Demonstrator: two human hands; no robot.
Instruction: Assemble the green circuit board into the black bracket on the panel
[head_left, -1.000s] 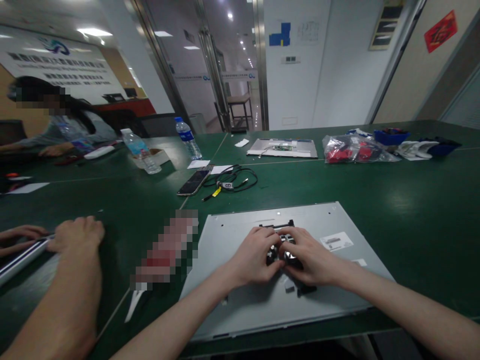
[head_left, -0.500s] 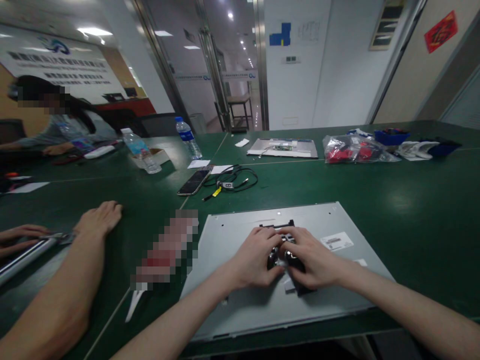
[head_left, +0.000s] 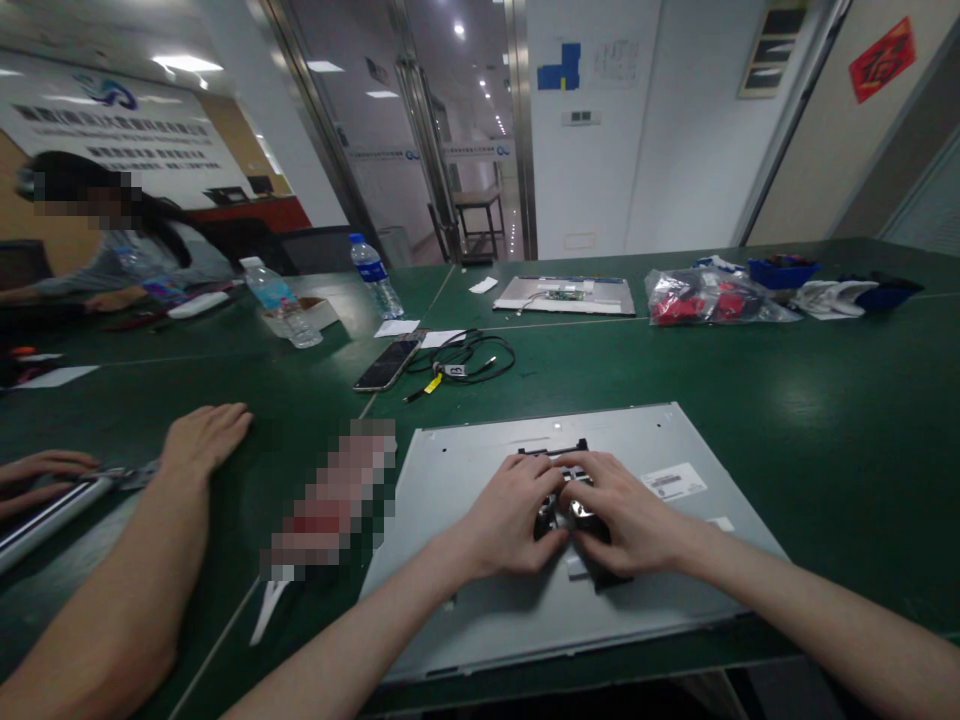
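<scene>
A grey metal panel (head_left: 660, 440) lies flat on the green table (head_left: 825, 400) in front of me. At its middle sits a small black part (head_left: 570, 512) with a shiny piece. My left hand (head_left: 514, 520) and my right hand (head_left: 622, 510) meet over it, fingers curled and pressing on the black part from both sides. Most of the part is hidden under my fingers. A white label (head_left: 673, 482) is stuck on the panel just right of my right hand.
A co-worker's arm and hand (head_left: 202, 435) rest on the table at left, by a flat panel edge (head_left: 45, 515). Farther back lie a phone (head_left: 388, 364), a coiled black cable (head_left: 469, 355), two water bottles (head_left: 281, 300), another panel (head_left: 566, 294) and a plastic bag of red parts (head_left: 705, 298).
The co-worker's hand at left slid right and flattened on the table. My own hands stayed on the black part, with my fingers shifting slightly.
</scene>
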